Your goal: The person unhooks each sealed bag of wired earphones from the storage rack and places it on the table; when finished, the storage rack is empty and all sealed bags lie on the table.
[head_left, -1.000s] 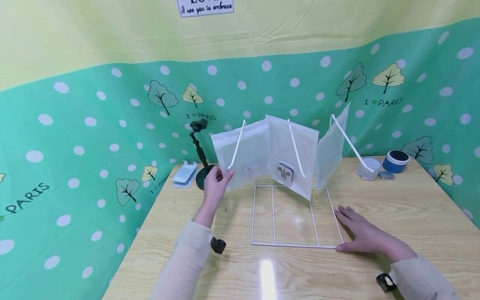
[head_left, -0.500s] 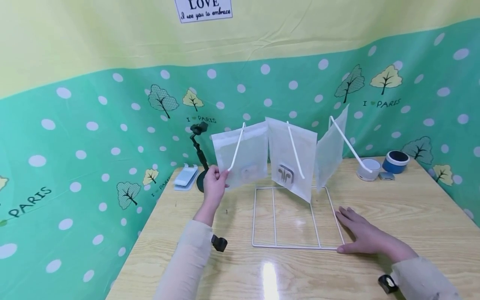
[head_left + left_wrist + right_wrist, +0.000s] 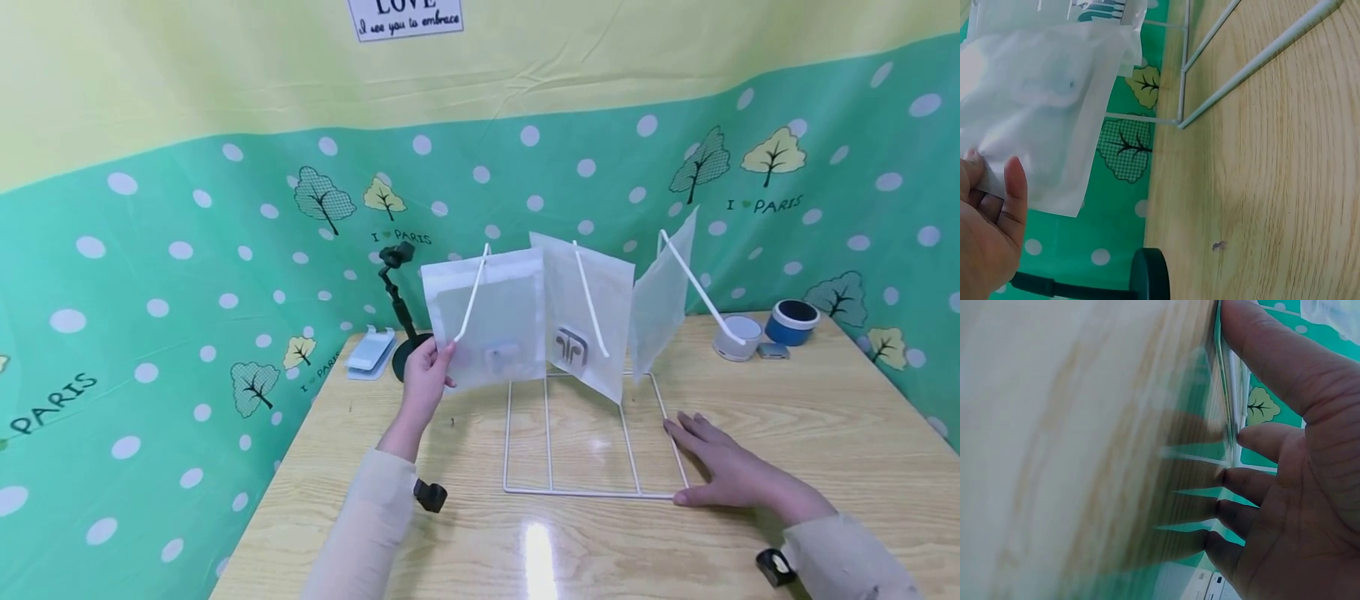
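Note:
A white wire rack lies with its base frame flat on the wooden table, and its hooks stick out toward me. From the left hook hangs a translucent white bag with a pale, blurred item inside. My left hand pinches the bag's lower left edge near the hook tip; in the left wrist view, thumb and fingers meet at the bag's edge. A middle bag shows earphones, and a right bag hangs edge-on. My right hand rests spread on the table, fingertips at the base's right side.
At the back left stand a folded light blue stand and a black jointed stand. A white cylinder, a blue round device and a small grey box sit at the back right. A polka-dot curtain hangs behind.
The left bag has swung round to face me more squarely, and its right edge now overlaps the middle bag. My left hand has shifted slightly left; my right hand stays nearly the same.

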Demonstrator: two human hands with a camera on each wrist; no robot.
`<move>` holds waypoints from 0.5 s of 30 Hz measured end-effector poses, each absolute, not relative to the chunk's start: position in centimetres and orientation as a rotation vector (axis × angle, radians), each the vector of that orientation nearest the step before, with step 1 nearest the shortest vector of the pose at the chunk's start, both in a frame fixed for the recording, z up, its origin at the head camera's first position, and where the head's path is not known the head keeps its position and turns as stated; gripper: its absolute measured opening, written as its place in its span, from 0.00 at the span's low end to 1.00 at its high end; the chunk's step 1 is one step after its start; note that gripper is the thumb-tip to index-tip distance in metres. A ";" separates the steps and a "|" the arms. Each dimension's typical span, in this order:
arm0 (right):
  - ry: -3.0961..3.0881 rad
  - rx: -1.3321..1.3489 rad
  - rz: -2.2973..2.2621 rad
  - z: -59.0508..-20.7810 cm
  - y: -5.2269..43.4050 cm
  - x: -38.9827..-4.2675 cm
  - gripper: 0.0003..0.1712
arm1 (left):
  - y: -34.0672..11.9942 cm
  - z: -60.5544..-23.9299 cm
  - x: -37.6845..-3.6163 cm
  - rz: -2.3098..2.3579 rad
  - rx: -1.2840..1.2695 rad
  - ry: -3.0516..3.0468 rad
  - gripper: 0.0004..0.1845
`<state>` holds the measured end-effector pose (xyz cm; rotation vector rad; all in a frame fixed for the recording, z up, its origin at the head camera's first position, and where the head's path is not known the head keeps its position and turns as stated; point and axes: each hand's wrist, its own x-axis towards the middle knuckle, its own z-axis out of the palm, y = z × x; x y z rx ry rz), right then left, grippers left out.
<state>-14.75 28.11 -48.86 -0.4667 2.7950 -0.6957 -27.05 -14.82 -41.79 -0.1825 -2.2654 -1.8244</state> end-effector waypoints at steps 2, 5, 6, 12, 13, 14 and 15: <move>2.797 -0.479 -0.690 -48.9 28.1 -14.8 0.63 | -14.9 -41.8 -26.8 -1.823 -0.189 -2.270 0.13; 2.801 -0.501 -0.683 -48.9 28.2 -14.8 0.63 | -15.0 -41.7 -26.3 -1.845 -0.204 -2.265 0.13; 2.802 -0.500 -0.684 -48.9 28.2 -14.8 0.63 | -15.1 -41.7 -26.2 -1.853 -0.210 -2.262 0.13; 2.800 -0.494 -0.686 -48.9 28.1 -14.9 0.63 | -15.6 -41.4 -24.9 -1.907 -0.229 -2.261 0.16; 2.798 -0.492 -0.686 -48.9 28.1 -14.9 0.63 | -15.6 -41.4 -24.7 -1.917 -0.230 -2.262 0.16; 2.798 -0.491 -0.685 -48.9 28.1 -14.9 0.63 | -15.7 -41.3 -24.4 -1.923 -0.228 -2.267 0.16; 2.797 -0.489 -0.686 -48.9 28.1 -14.9 0.63 | -15.8 -41.2 -24.0 -1.921 -0.225 -2.276 0.16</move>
